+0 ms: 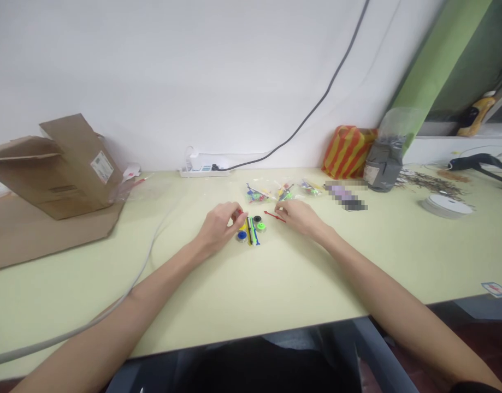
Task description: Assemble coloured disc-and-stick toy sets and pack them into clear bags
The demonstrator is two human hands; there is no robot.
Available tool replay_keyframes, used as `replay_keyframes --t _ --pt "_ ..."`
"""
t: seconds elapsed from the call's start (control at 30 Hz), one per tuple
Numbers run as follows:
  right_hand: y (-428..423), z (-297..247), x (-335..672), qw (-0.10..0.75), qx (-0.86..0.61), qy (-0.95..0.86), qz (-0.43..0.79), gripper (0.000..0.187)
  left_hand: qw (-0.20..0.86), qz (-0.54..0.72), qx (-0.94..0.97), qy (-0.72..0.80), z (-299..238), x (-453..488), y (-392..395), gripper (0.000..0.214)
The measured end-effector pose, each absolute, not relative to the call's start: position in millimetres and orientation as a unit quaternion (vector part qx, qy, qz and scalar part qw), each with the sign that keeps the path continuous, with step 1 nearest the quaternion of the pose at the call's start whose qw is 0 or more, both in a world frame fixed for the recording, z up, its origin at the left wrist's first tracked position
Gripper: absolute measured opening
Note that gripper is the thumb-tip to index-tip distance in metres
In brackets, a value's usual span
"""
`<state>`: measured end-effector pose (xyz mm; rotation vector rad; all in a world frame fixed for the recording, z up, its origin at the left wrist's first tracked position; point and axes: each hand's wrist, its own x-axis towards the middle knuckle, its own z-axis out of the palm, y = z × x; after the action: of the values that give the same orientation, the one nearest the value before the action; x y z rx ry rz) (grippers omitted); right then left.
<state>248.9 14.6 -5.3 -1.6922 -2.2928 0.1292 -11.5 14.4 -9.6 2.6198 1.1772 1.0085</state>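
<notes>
My left hand is closed, its fingertips together around a small red piece that shows only in part. My right hand pinches a thin red plastic stick with an arrow-like tip pointing left. Between the hands lies a small group of plastic parts: a blue disc, a black disc and a bright green disc. Yellow, black, white, green and blue sticks lie side by side among them. Part of the yellow pieces is hidden by my left fingers.
Clear bags of similar colourful parts lie behind the hands. A power strip sits against the wall. An opened cardboard box stands left, and a grey cable crosses my left forearm. At right are a striped bag and a white spool.
</notes>
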Motion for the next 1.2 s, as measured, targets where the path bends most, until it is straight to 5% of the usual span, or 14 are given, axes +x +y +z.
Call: replay_keyframes --t 0.6,0.97,1.2 --pt "17.9 -9.7 250.2 0.199 -0.594 -0.775 0.084 0.005 0.052 0.325 0.862 0.385 -10.0 -11.2 13.6 0.026" --pt "20.8 -11.5 252.7 0.184 -0.574 -0.790 0.109 0.012 0.058 0.325 0.862 0.385 -9.3 -10.6 12.5 0.028" --pt "9.7 -5.8 231.5 0.358 -0.473 -0.797 0.113 0.010 0.047 0.323 0.862 0.387 -10.1 -9.2 12.6 0.028"
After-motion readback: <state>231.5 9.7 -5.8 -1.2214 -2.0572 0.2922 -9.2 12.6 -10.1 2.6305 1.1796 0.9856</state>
